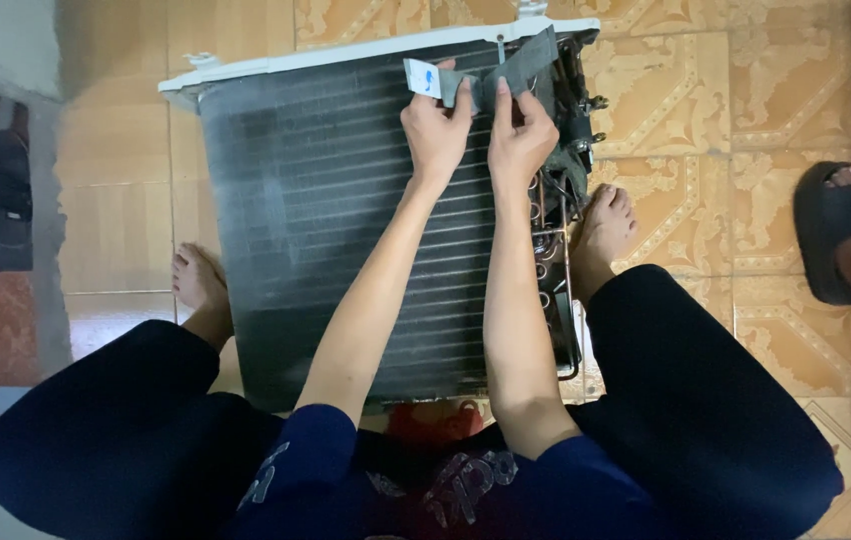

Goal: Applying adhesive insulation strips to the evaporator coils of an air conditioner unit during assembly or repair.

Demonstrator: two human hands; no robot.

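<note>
Grey strip (518, 66) of padding or tape, stretched slantwise across the top right corner of the finned coil (346, 230), close under the white frame edge (376, 48). Pinched at its lower left end by the left hand (436, 130), fingers closed, with a small white tag (423, 77) sticking out just beside the thumb. Pinched again near the middle by the right hand (519, 135), fingertips tight together on the fabric.

Risks, judged from this: torn strip if pulled hard against whatever anchors its upper end. Scraped knuckles or bent fins, with both hands right over the thin metal rows. Snagged fingers on the copper pipes (554, 260) and fittings at the right side, just below the right wrist. Bare right foot (606, 225) resting against the coil's pipe side, bare left foot (196, 285) beside its other edge: toes hurt if the unit tips or slides on the tiled floor (706, 130).

Hard to make out: how the strip's far end is fixed, hidden behind the frame corner. Strip's material unclear, foam or cloth. Valve parts at the right blurred and dark. Lower edge of the coil hidden behind the knees. Another person's sandalled foot (841, 240) cut off at the right border.
</note>
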